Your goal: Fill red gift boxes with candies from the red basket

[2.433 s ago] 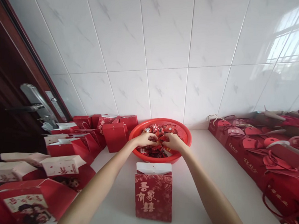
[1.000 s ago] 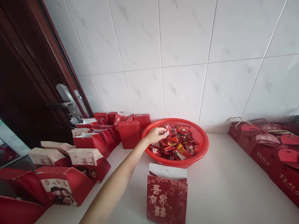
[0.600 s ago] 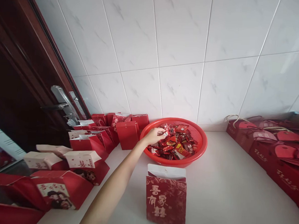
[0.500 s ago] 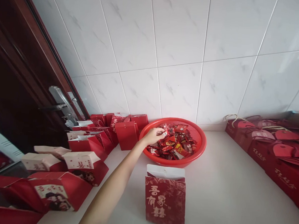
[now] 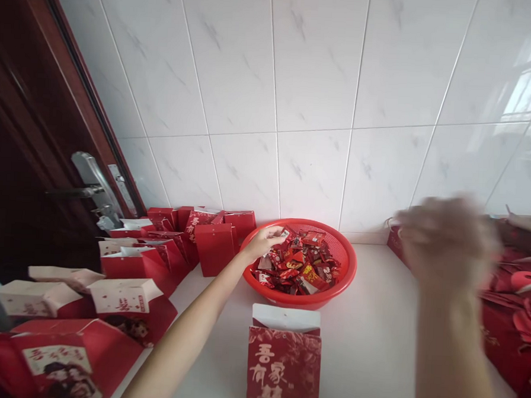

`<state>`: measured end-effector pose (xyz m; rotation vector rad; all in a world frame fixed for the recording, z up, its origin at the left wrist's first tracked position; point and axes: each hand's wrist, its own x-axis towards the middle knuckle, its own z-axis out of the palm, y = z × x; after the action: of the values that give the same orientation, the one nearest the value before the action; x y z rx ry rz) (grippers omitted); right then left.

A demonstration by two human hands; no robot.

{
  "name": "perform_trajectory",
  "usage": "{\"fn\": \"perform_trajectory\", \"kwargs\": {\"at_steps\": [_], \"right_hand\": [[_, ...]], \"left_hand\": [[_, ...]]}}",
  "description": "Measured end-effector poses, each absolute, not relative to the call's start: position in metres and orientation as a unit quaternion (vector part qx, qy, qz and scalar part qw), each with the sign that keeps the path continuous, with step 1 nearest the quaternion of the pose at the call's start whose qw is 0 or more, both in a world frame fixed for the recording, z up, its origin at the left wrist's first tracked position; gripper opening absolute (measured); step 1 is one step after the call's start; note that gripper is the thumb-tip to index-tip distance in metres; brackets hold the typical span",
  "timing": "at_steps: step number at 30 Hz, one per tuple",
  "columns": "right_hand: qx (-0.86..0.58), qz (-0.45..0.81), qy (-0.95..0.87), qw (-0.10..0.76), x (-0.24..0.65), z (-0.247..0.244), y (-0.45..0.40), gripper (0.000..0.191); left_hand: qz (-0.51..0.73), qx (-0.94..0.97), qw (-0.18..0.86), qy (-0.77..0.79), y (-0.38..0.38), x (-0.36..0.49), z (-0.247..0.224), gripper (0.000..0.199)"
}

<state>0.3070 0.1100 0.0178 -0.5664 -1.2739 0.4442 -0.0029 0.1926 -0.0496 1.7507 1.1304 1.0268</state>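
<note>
My left hand (image 5: 262,243) is over the left rim of a red plastic basket (image 5: 348,267), its fingers pinched on a small wrapped candy (image 5: 285,234). Below it in the basket lies a heap of mostly red wrapped candies (image 5: 306,275). On the counter in front of the basket stands a dark red paper gift box (image 5: 284,366) with white lettering, its top flap raised. My right hand (image 5: 450,241) is raised at the right, before the red bags, and is smeared by motion, so I cannot make out its fingers.
Several red gift boxes (image 5: 79,361) with raised tops line the left side of the white counter (image 5: 364,347). Dark red bags with cord handles (image 5: 508,318) stand at the right. Behind are a tiled wall (image 5: 316,77) and a dark wooden door (image 5: 20,121) with a metal handle.
My right hand has come into view at the right, moving fast. My left hand stays at the basket with the candy. The camera view has shifted slightly.
</note>
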Motion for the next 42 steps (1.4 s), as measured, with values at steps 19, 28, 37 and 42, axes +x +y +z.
{"fn": "perform_trajectory", "kwargs": {"at_steps": [19,28,37,42], "right_hand": [[-0.463,0.513,-0.443,0.572,0.208,-0.033,0.152,0.023],[-0.414,0.542,-0.394,0.616,0.212,-0.038,0.159,0.02],[-0.438,0.521,-0.383,0.624,0.211,-0.039,0.158,0.018],[-0.407,0.532,-0.386,0.634,0.21,-0.041,0.162,0.019]], "left_hand": [[0.304,0.734,0.198,0.574,0.234,-0.016,-0.033,0.028],[0.121,0.796,0.129,0.579,0.217,-0.009,-0.049,0.014],[0.032,0.81,0.111,0.575,0.212,-0.017,-0.053,0.05],[0.107,0.805,0.13,0.569,0.215,-0.017,-0.059,0.017]]}}
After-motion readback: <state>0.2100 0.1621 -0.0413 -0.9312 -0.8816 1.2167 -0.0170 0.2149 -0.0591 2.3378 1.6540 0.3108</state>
